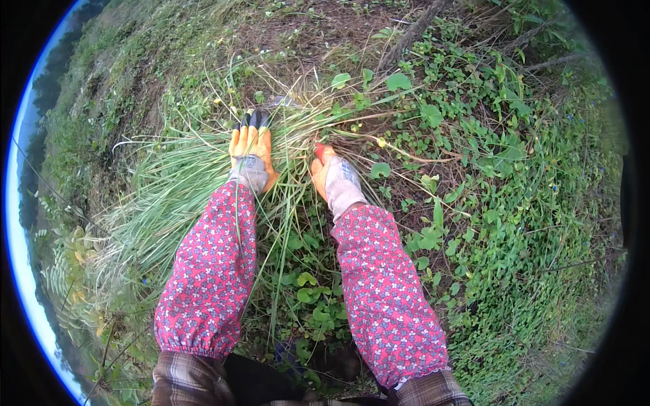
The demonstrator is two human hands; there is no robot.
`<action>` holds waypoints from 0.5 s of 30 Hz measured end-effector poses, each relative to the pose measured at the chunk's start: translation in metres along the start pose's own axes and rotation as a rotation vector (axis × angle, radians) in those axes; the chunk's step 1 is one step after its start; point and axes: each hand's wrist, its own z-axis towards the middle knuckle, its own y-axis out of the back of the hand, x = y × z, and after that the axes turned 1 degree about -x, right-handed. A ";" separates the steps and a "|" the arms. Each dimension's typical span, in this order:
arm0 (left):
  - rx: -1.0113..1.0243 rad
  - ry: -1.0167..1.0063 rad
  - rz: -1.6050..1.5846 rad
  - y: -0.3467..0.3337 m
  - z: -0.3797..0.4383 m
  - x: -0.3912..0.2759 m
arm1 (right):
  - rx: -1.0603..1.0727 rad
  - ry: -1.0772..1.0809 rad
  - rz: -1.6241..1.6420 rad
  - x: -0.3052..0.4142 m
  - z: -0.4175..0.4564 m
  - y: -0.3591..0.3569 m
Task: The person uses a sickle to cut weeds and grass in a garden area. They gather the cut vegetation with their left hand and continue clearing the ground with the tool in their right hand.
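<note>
My left hand (pixel 251 147), in an orange-coated work glove with dark fingertips, lies with fingers stretched out on a clump of long green grass (pixel 188 172). The blades fan out to the left beneath it. My right hand (pixel 327 172), gloved alike, is closed around a red handle (pixel 319 149) at the right side of the clump's base. Most of that tool is hidden by the hand and the stalks. A pale, shiny grey piece (pixel 283 101) shows among the stems beyond my left fingertips; whether it belongs to the tool I cannot tell.
A woody branch (pixel 414 35) slants across the ground at the upper right. Low leafy weeds (pixel 508 243) cover the right side. Bare brown soil (pixel 325 25) shows at the top. A fern-like plant (pixel 66 289) stands at the lower left. The slope's edge meets sky at far left.
</note>
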 end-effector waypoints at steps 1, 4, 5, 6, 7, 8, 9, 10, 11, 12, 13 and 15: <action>0.032 0.001 -0.001 0.007 0.004 -0.003 | 0.012 -0.019 0.012 -0.008 -0.005 -0.001; 0.271 0.163 -0.093 -0.029 0.018 0.034 | -0.307 0.034 0.230 -0.060 -0.097 -0.068; 0.301 0.147 -0.078 -0.035 -0.005 0.033 | -0.175 -0.111 0.198 -0.032 -0.114 -0.048; 0.305 0.086 -0.087 -0.048 -0.012 0.029 | -0.119 -0.142 0.196 -0.035 -0.115 -0.046; 0.251 0.074 -0.132 -0.036 -0.011 0.019 | -0.064 -0.132 0.198 -0.044 -0.102 -0.038; 0.197 0.049 -0.181 -0.024 -0.007 0.004 | -0.114 -0.094 0.191 -0.060 -0.088 -0.040; 0.267 0.063 -0.212 -0.011 -0.004 0.005 | 0.041 -0.143 -0.006 -0.036 -0.066 -0.021; 0.281 0.060 -0.196 -0.004 0.002 0.001 | -0.147 0.022 0.048 -0.028 -0.043 -0.021; 0.298 0.052 -0.179 -0.004 0.005 -0.002 | -0.103 0.071 0.017 -0.016 -0.022 -0.008; 0.194 0.073 -0.148 -0.021 -0.004 0.007 | -0.058 0.025 0.014 -0.010 -0.028 -0.010; 0.282 0.084 -0.169 -0.015 0.000 0.013 | -0.010 -0.018 0.002 -0.010 -0.035 -0.009; 0.284 0.077 -0.227 0.007 0.007 0.010 | -0.005 -0.142 0.112 -0.053 -0.084 -0.014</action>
